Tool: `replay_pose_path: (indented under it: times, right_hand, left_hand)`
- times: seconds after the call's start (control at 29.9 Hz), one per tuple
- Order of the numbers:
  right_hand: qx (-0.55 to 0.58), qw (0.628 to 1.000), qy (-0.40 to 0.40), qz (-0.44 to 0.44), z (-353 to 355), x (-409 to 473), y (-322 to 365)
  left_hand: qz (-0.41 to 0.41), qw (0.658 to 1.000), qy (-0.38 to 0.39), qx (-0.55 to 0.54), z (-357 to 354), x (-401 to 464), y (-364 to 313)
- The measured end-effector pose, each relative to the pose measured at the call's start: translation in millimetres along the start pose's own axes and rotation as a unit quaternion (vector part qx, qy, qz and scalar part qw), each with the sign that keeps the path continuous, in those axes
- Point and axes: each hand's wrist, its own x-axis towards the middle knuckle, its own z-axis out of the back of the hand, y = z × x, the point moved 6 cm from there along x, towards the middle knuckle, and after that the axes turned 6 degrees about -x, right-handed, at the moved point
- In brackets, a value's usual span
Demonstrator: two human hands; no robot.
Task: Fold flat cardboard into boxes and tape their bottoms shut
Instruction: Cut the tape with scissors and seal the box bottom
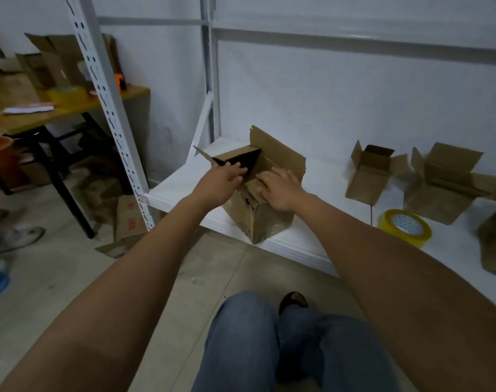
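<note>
A brown cardboard box (258, 219) stands on the front left corner of a white shelf (181, 182), its flaps up and its inside dark. My left hand (221, 178) reaches over the box's left rim with fingers stretched toward the opening, touching a flap. My right hand (280, 188) lies flat on a near flap, pressing it down over the opening. A tall rear flap (280, 151) stands upright behind both hands. A roll of yellow tape (405, 227) lies on the shelf to the right.
Two more open boxes (371, 174) (444, 185) sit on the shelf at the right, another at the far right edge. A white slotted rack post (108, 108) stands left. A wooden table (23, 111) with boxes and tape is behind it. Flat cardboard (128, 219) lies on the floor.
</note>
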Motion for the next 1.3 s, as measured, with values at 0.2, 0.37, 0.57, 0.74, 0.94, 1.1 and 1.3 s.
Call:
replay_pose_path:
  times: [0.2, 0.37, 0.57, 0.74, 0.94, 1.1, 1.3]
  right_hand:
    - [0.038, 0.995, -0.085, 0.020, 20.4, -32.0, -6.9]
    - [0.017, 0.987, -0.152, 0.041, 44.8, -69.2, -9.2]
    - [0.152, 0.987, -0.044, -0.004, 13.9, -102.0, -15.5]
    - [0.089, 0.983, 0.065, -0.149, -17.9, -71.8, -8.8]
    - [0.097, 0.974, 0.066, -0.194, -33.4, -55.6, -5.8]
    - [0.102, 0.989, 0.061, -0.091, -36.0, -52.5, -27.5]
    - [0.062, 0.994, 0.084, -0.040, -35.0, -30.1, -49.3]
  left_hand:
    - [-0.018, 0.997, 0.052, 0.058, -22.2, -9.3, 23.5]
    - [-0.040, 0.986, 0.065, 0.146, -44.5, -4.9, 6.6]
    - [-0.044, 0.984, 0.057, 0.165, -63.9, -16.6, -1.8]
    - [-0.034, 0.992, 0.029, 0.114, -59.9, -24.2, -5.6]
    - [-0.035, 0.996, -0.043, 0.077, -33.3, -20.7, 4.7]
    - [0.000, 0.996, 0.030, 0.086, -26.1, 3.5, 22.9]
    - [0.014, 0.988, 0.012, 0.152, -12.1, 40.2, 33.8]
